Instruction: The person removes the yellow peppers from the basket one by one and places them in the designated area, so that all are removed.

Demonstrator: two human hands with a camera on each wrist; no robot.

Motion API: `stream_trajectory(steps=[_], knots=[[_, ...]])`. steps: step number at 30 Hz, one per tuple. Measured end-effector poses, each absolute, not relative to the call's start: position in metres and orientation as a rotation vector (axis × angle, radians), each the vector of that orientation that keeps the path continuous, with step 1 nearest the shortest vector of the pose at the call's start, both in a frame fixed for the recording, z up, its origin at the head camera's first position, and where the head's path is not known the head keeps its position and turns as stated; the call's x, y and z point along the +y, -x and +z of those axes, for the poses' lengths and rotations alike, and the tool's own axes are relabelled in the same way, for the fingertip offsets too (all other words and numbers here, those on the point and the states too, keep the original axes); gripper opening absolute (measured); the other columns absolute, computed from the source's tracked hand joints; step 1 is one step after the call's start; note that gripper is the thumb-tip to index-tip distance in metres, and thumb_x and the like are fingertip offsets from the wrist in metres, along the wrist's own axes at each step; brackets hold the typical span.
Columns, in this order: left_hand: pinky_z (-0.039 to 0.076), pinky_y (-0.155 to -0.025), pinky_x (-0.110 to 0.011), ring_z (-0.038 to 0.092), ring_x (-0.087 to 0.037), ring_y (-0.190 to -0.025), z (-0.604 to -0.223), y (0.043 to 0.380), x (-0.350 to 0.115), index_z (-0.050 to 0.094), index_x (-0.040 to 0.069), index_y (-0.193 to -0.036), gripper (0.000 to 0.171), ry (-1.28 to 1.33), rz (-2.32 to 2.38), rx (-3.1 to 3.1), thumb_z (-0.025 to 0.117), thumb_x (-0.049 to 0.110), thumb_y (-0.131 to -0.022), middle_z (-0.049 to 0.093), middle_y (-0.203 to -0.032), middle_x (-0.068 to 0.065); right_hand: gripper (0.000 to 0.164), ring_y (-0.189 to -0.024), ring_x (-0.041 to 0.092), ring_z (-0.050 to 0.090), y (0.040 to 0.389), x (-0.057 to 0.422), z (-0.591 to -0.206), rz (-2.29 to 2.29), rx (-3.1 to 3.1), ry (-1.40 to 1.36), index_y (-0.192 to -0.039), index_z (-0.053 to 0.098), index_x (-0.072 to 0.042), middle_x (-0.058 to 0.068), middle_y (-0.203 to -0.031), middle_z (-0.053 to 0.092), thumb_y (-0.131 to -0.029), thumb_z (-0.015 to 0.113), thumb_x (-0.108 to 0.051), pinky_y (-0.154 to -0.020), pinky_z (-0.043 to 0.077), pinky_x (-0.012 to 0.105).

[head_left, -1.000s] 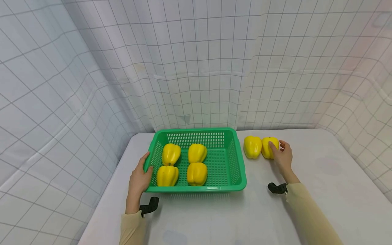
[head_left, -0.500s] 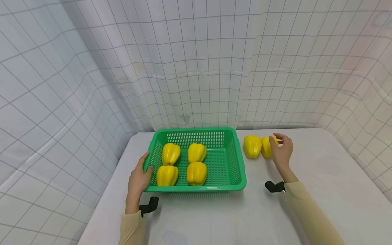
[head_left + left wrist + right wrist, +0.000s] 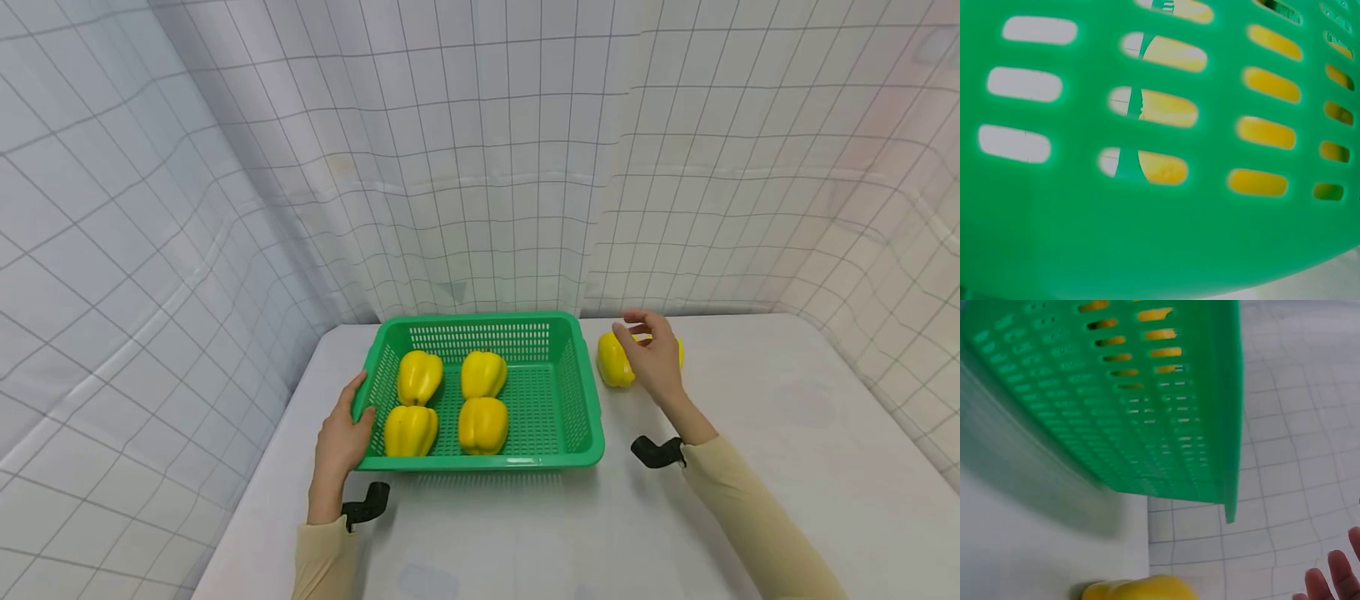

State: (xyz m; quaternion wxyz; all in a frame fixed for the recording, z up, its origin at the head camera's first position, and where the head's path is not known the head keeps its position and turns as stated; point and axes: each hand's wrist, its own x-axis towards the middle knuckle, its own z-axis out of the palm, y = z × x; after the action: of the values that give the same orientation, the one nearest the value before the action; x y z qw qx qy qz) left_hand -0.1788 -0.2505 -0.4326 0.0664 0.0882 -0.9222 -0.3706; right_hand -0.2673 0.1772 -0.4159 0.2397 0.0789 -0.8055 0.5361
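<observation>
My left hand (image 3: pixel 342 437) grips the left rim of a green plastic basket (image 3: pixel 480 462), thumb over the edge. Several yellow bell peppers (image 3: pixel 483 426) lie inside, toward the basket's left and middle. To the right of the basket, my right hand (image 3: pixel 654 358) hovers over two more bell peppers with loosely bent fingers and nothing held. The nearer-to-basket pepper (image 3: pixel 615 367) shows its left part; the other pepper (image 3: pixel 680 353) is mostly hidden behind the hand. In the right wrist view, fingertips (image 3: pixel 1341 575) appear at the lower right, apart from a pepper (image 3: pixel 1141 590).
The white table (image 3: pixel 517 533) carries the basket and peppers. White grid-patterned curtains (image 3: pixel 480 167) rise behind and on both sides. The slotted basket wall (image 3: pixel 1085 219) fills most of the left wrist view. Black wrist mounts (image 3: pixel 367 503) stick out from both wrists.
My right hand has moved left and slightly up, from the right-hand pepper to over the pair beside the basket. The left hand, basket and peppers stay in place.
</observation>
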Motion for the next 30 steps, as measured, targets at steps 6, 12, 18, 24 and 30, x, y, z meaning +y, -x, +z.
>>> stream_trajectory(steps=[6,12,18,24,30], knots=[[0.036,-0.053,-0.035,0.051,-0.029,-0.066,-0.433,0.179,-0.250,0.027,0.017,-0.151,0.057,-0.263,-1.112,-2.781,0.048,0.017,-0.098,0.050,-0.128,-0.031,0.037,-0.100,0.027,0.053,0.261,0.163,-0.394,1.500,-2.357,-0.372,-0.118,0.057,0.000,0.013,-0.116,0.055,-0.093,0.062,-0.027,-0.083,0.042,0.040],[0.036,-0.052,-0.034,0.051,-0.028,-0.064,-0.433,0.179,-0.250,0.028,0.018,-0.151,0.057,-0.268,-1.113,-2.779,0.048,0.017,-0.098,0.052,-0.125,-0.031,0.032,-0.099,0.027,0.057,0.255,0.143,-0.377,1.483,-2.481,-0.578,-0.117,0.058,-0.003,0.012,-0.111,0.062,-0.093,0.063,-0.024,-0.083,0.045,0.041],[0.036,-0.052,-0.034,0.050,-0.027,-0.064,-0.433,0.179,-0.250,0.027,0.018,-0.151,0.056,-0.268,-1.123,-2.778,0.048,0.017,-0.098,0.052,-0.125,-0.031,0.024,-0.087,0.020,0.061,0.253,0.123,-0.369,1.396,-2.587,-0.793,-0.111,0.062,-0.006,0.005,-0.100,0.066,-0.093,0.063,-0.022,-0.076,0.048,0.037],[0.036,-0.053,-0.035,0.051,-0.028,-0.066,-0.434,0.178,-0.251,0.027,0.018,-0.151,0.057,-0.262,-1.125,-2.781,0.048,0.017,-0.098,0.050,-0.127,-0.031,0.020,-0.083,0.018,0.060,0.252,0.103,-0.367,1.309,-2.686,-0.971,-0.108,0.063,-0.008,0.002,-0.098,0.065,-0.093,0.062,-0.023,-0.072,0.049,0.033],[0.037,-0.054,-0.035,0.052,-0.029,-0.068,-0.434,0.179,-0.250,0.027,0.018,-0.151,0.056,-0.266,-1.114,-2.777,0.048,0.017,-0.098,0.050,-0.128,-0.030,0.023,-0.083,0.017,0.060,0.251,0.087,-0.368,1.244,-2.760,-1.101,-0.109,0.063,-0.008,0.002,-0.096,0.064,-0.092,0.063,-0.025,-0.071,0.049,0.031]])
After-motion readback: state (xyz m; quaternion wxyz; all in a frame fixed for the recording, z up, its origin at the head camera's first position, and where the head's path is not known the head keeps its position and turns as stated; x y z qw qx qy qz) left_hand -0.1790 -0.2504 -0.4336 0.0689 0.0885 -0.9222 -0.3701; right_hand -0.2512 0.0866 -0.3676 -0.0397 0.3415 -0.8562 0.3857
